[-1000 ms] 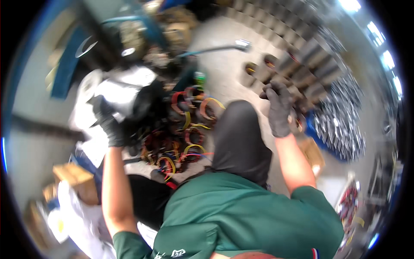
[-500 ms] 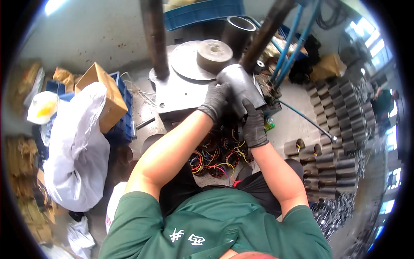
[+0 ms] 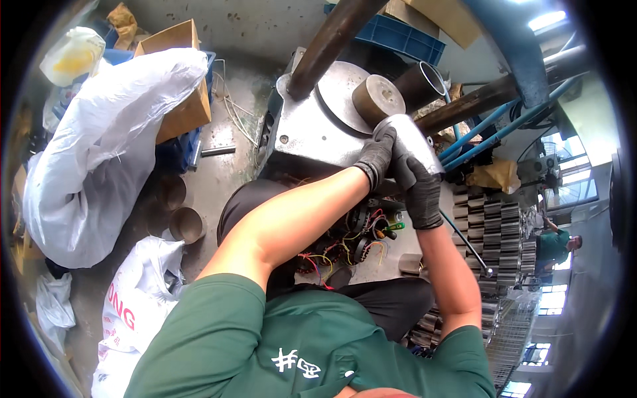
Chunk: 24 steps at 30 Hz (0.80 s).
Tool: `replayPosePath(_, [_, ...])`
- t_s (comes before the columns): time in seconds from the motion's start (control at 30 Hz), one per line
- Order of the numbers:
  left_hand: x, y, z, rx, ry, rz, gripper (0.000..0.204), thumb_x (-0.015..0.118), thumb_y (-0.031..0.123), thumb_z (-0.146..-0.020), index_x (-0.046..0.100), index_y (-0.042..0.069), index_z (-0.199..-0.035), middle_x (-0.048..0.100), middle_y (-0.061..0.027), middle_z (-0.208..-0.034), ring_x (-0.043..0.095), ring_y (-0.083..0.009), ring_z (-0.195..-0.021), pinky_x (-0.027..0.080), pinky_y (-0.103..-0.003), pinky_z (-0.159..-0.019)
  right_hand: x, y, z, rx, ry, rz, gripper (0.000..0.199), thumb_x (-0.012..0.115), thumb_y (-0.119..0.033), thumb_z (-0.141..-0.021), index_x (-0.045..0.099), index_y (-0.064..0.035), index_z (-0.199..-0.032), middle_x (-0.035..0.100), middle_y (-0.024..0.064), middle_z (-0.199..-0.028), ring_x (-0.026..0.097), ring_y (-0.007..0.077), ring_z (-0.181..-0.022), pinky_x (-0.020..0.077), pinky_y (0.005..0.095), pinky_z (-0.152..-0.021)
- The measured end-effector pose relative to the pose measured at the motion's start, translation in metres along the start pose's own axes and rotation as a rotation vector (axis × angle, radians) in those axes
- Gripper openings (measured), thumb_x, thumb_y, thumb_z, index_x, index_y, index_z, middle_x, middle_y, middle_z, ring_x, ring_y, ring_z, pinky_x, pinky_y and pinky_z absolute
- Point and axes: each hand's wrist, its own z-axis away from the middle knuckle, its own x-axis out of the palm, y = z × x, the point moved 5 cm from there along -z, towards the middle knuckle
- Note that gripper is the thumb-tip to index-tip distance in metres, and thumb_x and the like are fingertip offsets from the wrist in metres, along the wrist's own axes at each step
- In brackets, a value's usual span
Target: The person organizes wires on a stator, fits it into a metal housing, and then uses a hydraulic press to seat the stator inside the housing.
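A smooth grey metal cylinder (image 3: 413,140) is tilted between my two black-gloved hands, at the near right edge of the press table (image 3: 306,138). My left hand (image 3: 378,158) wraps its left side. Along its lower right side, my right hand (image 3: 423,194) presses with the fingers partly hidden. Just beyond the cylinder, a round metal block (image 3: 379,99) stands on a flat disc (image 3: 338,83). A dark open tube (image 3: 421,86) leans behind that block. Below my hands, several wire-wound motor cores (image 3: 358,249) with coloured leads lie near my knees.
Thick steel posts (image 3: 332,43) rise beside the table. A long rod with a knob (image 3: 488,272) slants down on the right, near stacked metal cylinders (image 3: 484,225). White sacks (image 3: 113,152) and a carton (image 3: 189,113) stand left. Another person (image 3: 556,244) is far right.
My view has turned, so the press and my hands appear farther right and the sacks show more fully. Both hands still hold the metal cylinder, close to the round block.
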Motion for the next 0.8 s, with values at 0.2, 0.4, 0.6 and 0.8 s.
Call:
replayPosePath(0.2, [0.027,0.049,-0.035,0.104,-0.279,0.425,0.07,0.05,0.062,-0.105,0.067,-0.004,-0.117,0.074,-0.0174,-0.103,0.075,-0.0297,-0.087,0.064,-0.039,-0.076,-0.005,-0.047,-0.066,-0.416,-0.185,0.601,0.037,0.071,-0.01,-0.098,0.061,0.0048,-0.13,0.069,0.0183,-0.12,0.068,0.0266,-0.107,0.0547,0.0408,-0.094])
replayPosePath(0.4, [0.036,0.057,-0.033,-0.014,-0.438,0.567,0.051,0.048,0.05,-0.109,0.057,0.006,-0.135,0.07,-0.0155,-0.117,0.072,-0.0316,-0.102,0.064,-0.043,-0.083,0.002,-0.072,-0.154,-0.063,-0.448,0.877,0.048,0.083,-0.014,-0.089,0.063,0.0028,-0.129,0.074,0.0125,-0.116,0.072,0.021,-0.098,0.0609,0.0341,-0.087])
replayPosePath(0.6, [0.034,0.072,-0.007,0.138,-0.367,0.175,0.034,0.059,0.037,-0.105,0.064,0.007,-0.118,0.072,-0.0073,-0.092,0.072,-0.0203,-0.077,0.059,-0.035,-0.069,0.022,-0.09,-0.23,-0.073,-0.619,0.732,0.042,0.088,-0.034,-0.084,0.073,-0.0013,-0.105,0.076,0.0061,-0.091,0.07,0.0145,-0.082,0.0594,0.0333,-0.077])
replayPosePath(0.8, [-0.002,0.085,-0.005,0.327,-0.245,-0.309,0.027,0.064,0.031,-0.104,0.068,0.005,-0.107,0.072,-0.0057,-0.089,0.07,-0.015,-0.076,0.056,-0.029,-0.066,0.038,-0.094,-0.275,-0.272,-0.531,0.991,0.041,0.073,-0.05,-0.094,0.069,-0.0104,-0.104,0.065,0.001,-0.087,0.061,0.0126,-0.083,0.0543,0.0323,-0.083])
